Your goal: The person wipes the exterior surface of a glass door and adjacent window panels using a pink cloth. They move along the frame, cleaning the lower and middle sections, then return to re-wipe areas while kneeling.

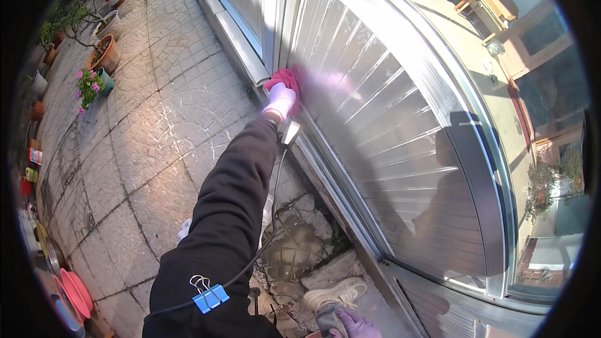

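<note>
My left arm, in a black sleeve, stretches forward to the base of a ribbed panel door [375,112]. The gloved left hand [281,99] is closed round a pinkish-red cloth [287,80] and presses it against the corner where panel and frame meet. A white block on a black cable [290,132] hangs by that wrist. At the bottom edge is my right hand [358,325] in a purple glove, partly cut off. Its fingers curl against a grey cloth [329,320], beside a light shoe [336,294]; where the cloth ends is hidden.
A metal sill [350,188] runs along the door's foot, bordering broken, damp-looking paving [294,238]. Potted plants [106,55] line the far left of the tiled ground [144,150]. Pink basins [76,292] stand at the lower left. A blue binder clip [211,298] holds the cable to my sleeve.
</note>
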`<act>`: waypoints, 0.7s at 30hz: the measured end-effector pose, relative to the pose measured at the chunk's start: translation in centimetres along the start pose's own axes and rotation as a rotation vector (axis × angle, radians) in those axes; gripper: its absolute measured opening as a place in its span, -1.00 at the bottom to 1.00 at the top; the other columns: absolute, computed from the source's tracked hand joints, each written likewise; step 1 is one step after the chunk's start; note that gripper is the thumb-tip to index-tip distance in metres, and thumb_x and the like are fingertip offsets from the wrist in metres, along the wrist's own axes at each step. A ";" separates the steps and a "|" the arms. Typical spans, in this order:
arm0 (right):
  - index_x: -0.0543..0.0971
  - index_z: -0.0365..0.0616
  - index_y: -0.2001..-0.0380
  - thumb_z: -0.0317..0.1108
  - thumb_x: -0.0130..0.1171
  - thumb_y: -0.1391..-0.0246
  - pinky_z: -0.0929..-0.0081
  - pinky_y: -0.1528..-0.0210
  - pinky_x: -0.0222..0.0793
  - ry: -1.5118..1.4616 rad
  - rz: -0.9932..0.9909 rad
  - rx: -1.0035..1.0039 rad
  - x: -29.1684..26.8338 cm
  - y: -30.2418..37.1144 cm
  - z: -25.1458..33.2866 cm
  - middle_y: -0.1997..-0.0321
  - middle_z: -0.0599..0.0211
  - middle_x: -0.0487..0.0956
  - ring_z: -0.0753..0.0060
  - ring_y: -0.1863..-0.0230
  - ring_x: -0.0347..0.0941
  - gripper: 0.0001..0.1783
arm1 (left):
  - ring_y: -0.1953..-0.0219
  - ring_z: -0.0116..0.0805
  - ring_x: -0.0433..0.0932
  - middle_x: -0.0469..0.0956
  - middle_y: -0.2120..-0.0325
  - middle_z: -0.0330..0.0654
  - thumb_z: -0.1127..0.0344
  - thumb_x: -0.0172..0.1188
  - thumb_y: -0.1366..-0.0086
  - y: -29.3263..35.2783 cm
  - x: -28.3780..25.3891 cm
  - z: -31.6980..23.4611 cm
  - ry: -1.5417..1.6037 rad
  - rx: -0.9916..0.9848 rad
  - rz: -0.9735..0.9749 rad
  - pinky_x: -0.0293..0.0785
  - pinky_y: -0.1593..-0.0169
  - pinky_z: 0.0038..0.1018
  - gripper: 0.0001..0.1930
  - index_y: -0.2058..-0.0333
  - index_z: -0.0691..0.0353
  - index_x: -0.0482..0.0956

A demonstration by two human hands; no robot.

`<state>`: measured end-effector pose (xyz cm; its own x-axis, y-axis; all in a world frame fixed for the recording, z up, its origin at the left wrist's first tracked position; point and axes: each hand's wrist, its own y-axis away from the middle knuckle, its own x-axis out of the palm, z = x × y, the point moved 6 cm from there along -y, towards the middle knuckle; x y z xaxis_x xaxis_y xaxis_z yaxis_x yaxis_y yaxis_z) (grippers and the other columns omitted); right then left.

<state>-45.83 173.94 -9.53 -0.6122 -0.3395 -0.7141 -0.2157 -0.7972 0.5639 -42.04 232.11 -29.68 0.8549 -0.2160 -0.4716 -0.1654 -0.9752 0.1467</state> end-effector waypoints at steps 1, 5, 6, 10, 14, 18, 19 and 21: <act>0.34 -0.06 -0.30 -0.06 0.15 -0.17 0.07 -0.07 0.47 -0.016 0.009 0.013 -0.3 0.0 0.3 -0.17 -0.03 0.48 -0.10 -0.10 0.47 -0.34 | 0.13 0.02 0.50 0.54 0.21 0.05 0.38 0.02 -0.20 -0.4 -1.5 -1.5 -0.146 0.050 0.056 0.38 0.01 -0.33 -0.71 0.10 0.31 0.48; 0.38 -0.10 -0.25 -0.10 0.14 -0.17 0.04 -0.01 0.46 -0.032 0.068 0.077 -0.8 -0.2 0.9 -0.04 -0.06 0.55 -0.12 0.01 0.52 -0.38 | 0.17 -0.10 0.51 0.53 0.23 -0.01 0.44 0.05 -0.20 -1.2 -9.4 -12.6 0.101 0.466 -0.055 0.41 0.03 -0.36 -0.74 0.12 0.31 0.47; 0.40 -0.10 -0.24 -0.10 0.15 -0.17 0.03 0.00 0.46 -0.017 0.090 0.102 -0.6 -0.2 0.7 -0.01 -0.06 0.56 -0.13 0.04 0.53 -0.39 | 0.18 -0.13 0.51 0.53 0.24 -0.02 0.46 0.06 -0.20 -0.7 -11.3 -15.9 0.176 0.593 -0.087 0.42 0.03 -0.37 -0.75 0.12 0.31 0.47; 0.41 -0.09 -0.22 -0.08 0.12 -0.18 0.00 0.03 0.45 0.008 0.121 0.134 -0.4 -0.1 0.3 0.07 -0.08 0.59 -0.15 0.09 0.54 -0.41 | 0.22 -0.25 0.53 0.52 0.27 -0.09 0.51 0.08 -0.20 2.7 -18.2 -26.8 0.467 0.909 -0.217 0.46 0.05 -0.40 -0.77 0.14 0.30 0.46; 0.41 -0.08 -0.22 -0.06 0.10 -0.20 0.00 0.03 0.45 0.024 0.119 0.105 -0.8 0.5 0.6 0.07 -0.08 0.59 -0.13 0.08 0.54 -0.42 | 0.12 -0.16 0.50 0.51 0.16 -0.06 0.44 0.05 -0.32 4.0 -20.5 -33.0 0.473 0.913 -0.349 0.42 -0.04 -0.36 -0.72 -0.01 0.24 0.44; 0.41 -0.08 -0.22 -0.08 0.11 -0.17 0.00 0.04 0.45 0.005 0.125 0.146 -1.2 0.9 0.7 0.07 -0.06 0.59 -0.14 0.10 0.54 -0.42 | 0.03 -0.08 0.45 0.48 0.09 -0.06 0.48 0.00 -0.33 4.6 -17.0 -30.6 0.559 0.921 -0.339 0.33 -0.14 -0.33 -0.72 -0.01 0.23 0.45; 0.41 -0.08 -0.22 -0.09 0.12 -0.16 -0.01 0.05 0.46 0.003 0.106 0.151 -1.3 0.9 0.6 0.08 -0.05 0.59 -0.14 0.11 0.54 -0.41 | 0.00 -0.06 0.45 0.48 0.06 -0.04 0.49 -0.01 -0.31 4.9 -16.5 -29.4 0.600 1.019 -0.413 0.32 -0.17 -0.32 -0.69 -0.03 0.25 0.45; 0.41 -0.08 -0.22 -0.10 0.12 -0.15 -0.01 0.06 0.46 -0.011 0.086 0.133 -1.4 1.0 0.7 0.08 -0.05 0.59 -0.14 0.12 0.54 -0.41 | -0.09 -0.03 0.44 0.48 -0.02 0.01 0.50 -0.01 -0.30 4.3 -14.1 -26.1 0.611 0.946 -0.448 0.28 -0.22 -0.32 -0.64 -0.08 0.28 0.43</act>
<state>-45.70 173.96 -7.73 -0.6410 -0.3979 -0.6564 -0.2600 -0.6920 0.6734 -41.97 232.23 0.33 0.9772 -0.0416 0.2081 0.1290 -0.6624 -0.7380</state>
